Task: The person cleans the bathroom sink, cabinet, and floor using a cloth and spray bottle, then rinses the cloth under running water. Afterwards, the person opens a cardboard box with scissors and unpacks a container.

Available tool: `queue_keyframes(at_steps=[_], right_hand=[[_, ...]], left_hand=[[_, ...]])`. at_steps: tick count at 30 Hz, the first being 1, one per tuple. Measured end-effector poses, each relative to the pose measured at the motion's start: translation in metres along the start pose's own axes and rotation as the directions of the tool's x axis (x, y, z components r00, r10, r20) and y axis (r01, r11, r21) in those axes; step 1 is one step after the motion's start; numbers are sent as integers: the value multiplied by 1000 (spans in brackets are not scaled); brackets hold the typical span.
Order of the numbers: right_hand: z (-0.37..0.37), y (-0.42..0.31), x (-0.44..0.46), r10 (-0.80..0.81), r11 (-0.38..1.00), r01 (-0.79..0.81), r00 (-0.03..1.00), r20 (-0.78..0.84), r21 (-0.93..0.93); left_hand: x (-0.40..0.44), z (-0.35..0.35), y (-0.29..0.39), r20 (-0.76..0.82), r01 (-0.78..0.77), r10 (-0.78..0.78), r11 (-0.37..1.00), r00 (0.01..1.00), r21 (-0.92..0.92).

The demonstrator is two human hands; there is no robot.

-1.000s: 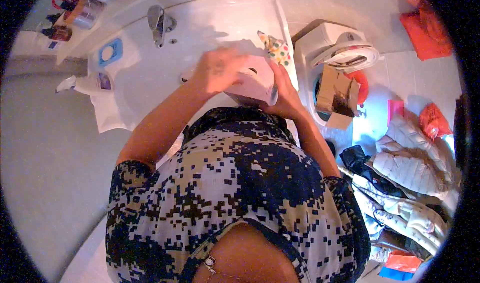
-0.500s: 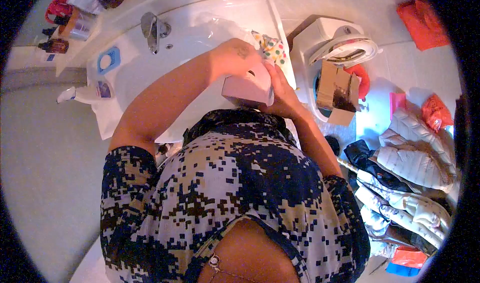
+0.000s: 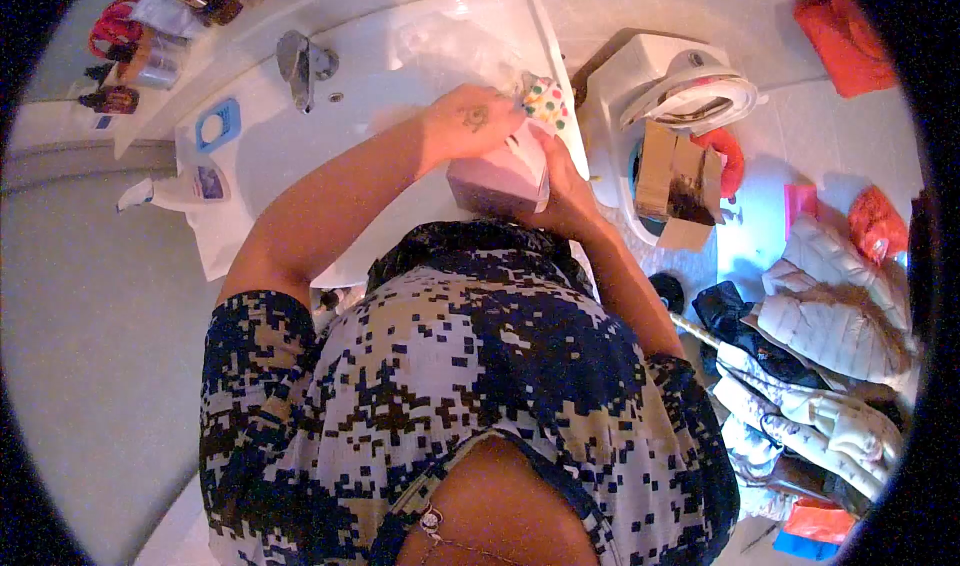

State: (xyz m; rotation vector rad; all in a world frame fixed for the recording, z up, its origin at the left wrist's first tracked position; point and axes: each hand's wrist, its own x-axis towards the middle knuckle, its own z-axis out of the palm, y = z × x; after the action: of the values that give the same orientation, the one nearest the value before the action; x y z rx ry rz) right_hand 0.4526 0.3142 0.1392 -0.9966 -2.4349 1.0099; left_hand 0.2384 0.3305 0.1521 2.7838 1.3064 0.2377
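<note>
A pale pink box (image 3: 492, 182) with a dark slot in its top is held over the front of the white sink. My right hand (image 3: 567, 188) grips the box's right side, thumb on top. Above the box, my left hand (image 3: 474, 123) is closed and bent towards the right, its fingertips mostly hidden. They meet a white polka-dot piece (image 3: 546, 104), cloth-like or soft packaging, with red, green and yellow dots. Whether the fingers pinch it or only touch it, I cannot tell.
The sink counter (image 3: 250, 221) carries a faucet (image 3: 299, 66), a blue soap dish (image 3: 217, 125) and clear plastic (image 3: 440, 46). A shelf at upper left holds several bottles. At right, a cardboard box (image 3: 668, 181) rests at the toilet (image 3: 690, 96); clothes (image 3: 830, 336) are heaped below.
My left hand has shifted slightly down and left at the box top. Less of the polka-dot piece shows, and it sits a little further right. My right hand keeps its grip.
</note>
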Motion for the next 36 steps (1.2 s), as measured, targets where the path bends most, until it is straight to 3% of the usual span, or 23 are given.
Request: queue_keyframes(at_steps=[5,7,10,13,17,19,21,23,24,26,27,28,31,35,36], right_hand=[[-6,-9,4,8,1000,-7,1000,28,-13],[-3,-1,6,-59,998,60,998,-13,23],[-3,5,6,-66,998,66,998,-14,12],[-4,12,5,-77,995,73,995,57,65],[-7,15,6,-137,983,126,988,74,130],[-26,20,5,-242,967,228,962,126,114],[-35,18,11,-216,976,215,973,83,26],[-29,6,24,-67,991,57,994,-84,-125],[-32,-9,31,-23,973,36,998,56,-229],[-21,-24,40,117,887,-50,986,120,-459],[-15,-31,44,192,822,-81,971,140,-564],[-5,-37,40,182,747,-109,982,45,-656],[16,-28,36,-110,710,-8,987,-121,-704],[6,-20,50,-28,798,38,999,25,-602],[1,-22,55,94,800,-21,991,91,-599]], left_hand=[[-4,-1,0,73,92,-87,994,993,-57],[-4,4,1,95,146,-140,988,985,-54],[-4,8,1,20,214,-214,959,977,-188],[-10,4,3,67,296,-289,912,955,-284],[-15,21,5,53,399,-399,883,915,-246],[-14,20,19,56,447,-445,872,894,-202],[-10,7,34,-11,448,-456,877,890,-174],[-1,-13,51,-56,404,-415,904,908,-142],[3,-3,51,-80,381,-389,919,918,-103],[2,-1,46,-24,397,-402,910,915,-119],[0,-1,43,7,408,-410,904,912,-127],[-1,0,44,6,443,-446,887,895,-131],[-7,3,46,-15,518,-526,842,850,-149],[-16,15,41,-103,480,-496,865,862,-149],[-19,21,38,-126,454,-472,879,873,-146]])
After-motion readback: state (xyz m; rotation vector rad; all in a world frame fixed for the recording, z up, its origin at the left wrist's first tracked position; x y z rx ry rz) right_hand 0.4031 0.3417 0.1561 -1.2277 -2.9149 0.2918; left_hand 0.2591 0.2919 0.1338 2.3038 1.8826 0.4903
